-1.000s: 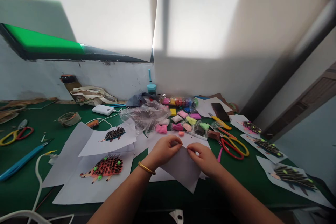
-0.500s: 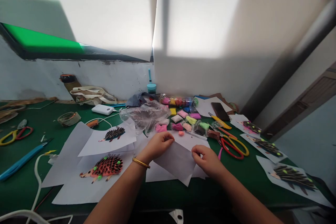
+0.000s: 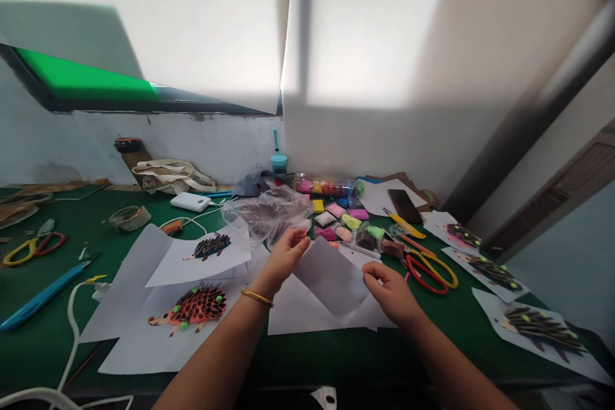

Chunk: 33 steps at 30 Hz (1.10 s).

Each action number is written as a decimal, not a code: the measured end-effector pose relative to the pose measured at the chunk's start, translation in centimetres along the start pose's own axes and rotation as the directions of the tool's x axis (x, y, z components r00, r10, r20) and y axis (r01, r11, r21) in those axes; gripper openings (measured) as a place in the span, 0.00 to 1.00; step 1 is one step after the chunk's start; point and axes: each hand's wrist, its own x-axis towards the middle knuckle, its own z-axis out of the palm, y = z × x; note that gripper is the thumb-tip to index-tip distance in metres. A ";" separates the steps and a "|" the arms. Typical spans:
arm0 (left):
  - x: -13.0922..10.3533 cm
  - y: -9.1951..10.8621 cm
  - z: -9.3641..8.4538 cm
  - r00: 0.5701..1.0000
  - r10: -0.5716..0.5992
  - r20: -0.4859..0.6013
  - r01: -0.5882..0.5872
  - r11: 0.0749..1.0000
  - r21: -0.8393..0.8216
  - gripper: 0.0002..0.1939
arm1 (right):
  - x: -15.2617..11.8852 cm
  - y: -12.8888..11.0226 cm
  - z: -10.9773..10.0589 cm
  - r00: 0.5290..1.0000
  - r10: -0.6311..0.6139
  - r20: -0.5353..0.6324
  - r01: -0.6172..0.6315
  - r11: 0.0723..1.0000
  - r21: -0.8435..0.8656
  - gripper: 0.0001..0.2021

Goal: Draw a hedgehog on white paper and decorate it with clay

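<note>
A white sheet of paper (image 3: 331, 277) is tilted up above other white sheets (image 3: 293, 314) on the table in front of me. My right hand (image 3: 391, 291) pinches its right corner between thumb and fingers. At the sheet's upper left, my left hand (image 3: 284, 261), with a gold bangle (image 3: 257, 297) on its wrist, has its fingers slightly parted and looks free of the paper. Just beyond lie several coloured clay packets (image 3: 350, 222) and a white pen (image 3: 361, 250). To the left, a red clay hedgehog (image 3: 196, 307) and a smaller dark hedgehog (image 3: 211, 247) are on paper.
Red and yellow scissors (image 3: 427, 272) and a yellow cutter (image 3: 406, 226) lie right of my hands, near a phone (image 3: 405, 206). More hedgehog pictures (image 3: 538, 330) line the right edge. At left are a blue cutter (image 3: 43, 298), other scissors (image 3: 36, 246), a tape roll (image 3: 129, 219) and a white cable (image 3: 72, 327).
The sheet has turned, with one corner now pointing up and away. My left hand has loosened and risen off it slightly; my right hand has shifted a little right with its corner.
</note>
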 end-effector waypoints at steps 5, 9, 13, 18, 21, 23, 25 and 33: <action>-1.1 -0.5 1.7 0.956 -0.247 0.158 0.285 0.911 -0.299 0.26 | 0.1 0.0 0.7 0.999 0.025 -0.049 -0.020 0.995 0.103 0.10; -1.2 -0.1 1.6 0.973 -0.227 0.042 0.227 0.907 -0.355 0.19 | 0.2 0.5 0.7 0.998 0.067 -0.007 -0.066 0.996 0.059 0.09; -0.8 0.9 0.6 0.974 -0.208 -0.090 0.165 0.923 -0.347 0.19 | 0.4 1.4 0.2 0.986 0.159 -0.045 -0.157 0.986 0.059 0.09; -1.0 1.5 0.8 0.978 -0.206 0.009 0.199 0.929 -0.313 0.17 | 0.7 1.0 0.3 0.991 0.128 -0.038 -0.115 0.963 0.243 0.16; -1.2 1.3 1.6 0.975 -0.206 0.083 0.222 0.928 -0.301 0.15 | 0.7 0.1 1.0 0.987 0.101 0.125 -0.133 0.949 0.285 0.19; -1.4 1.3 2.1 0.969 -0.224 0.107 0.248 0.894 -0.375 0.16 | 0.8 -0.2 1.5 0.981 0.103 0.165 -0.143 0.957 0.251 0.19; -1.9 1.4 2.8 0.960 -0.255 0.119 0.278 0.798 -0.534 0.20 | 0.9 -0.3 1.7 0.988 0.125 0.089 -0.142 0.962 0.232 0.20; -4.6 -0.4 7.2 0.844 -0.493 0.213 0.525 0.673 -0.521 0.23 | 1.4 -1.4 2.7 0.994 0.026 -0.103 -0.011 0.989 0.145 0.21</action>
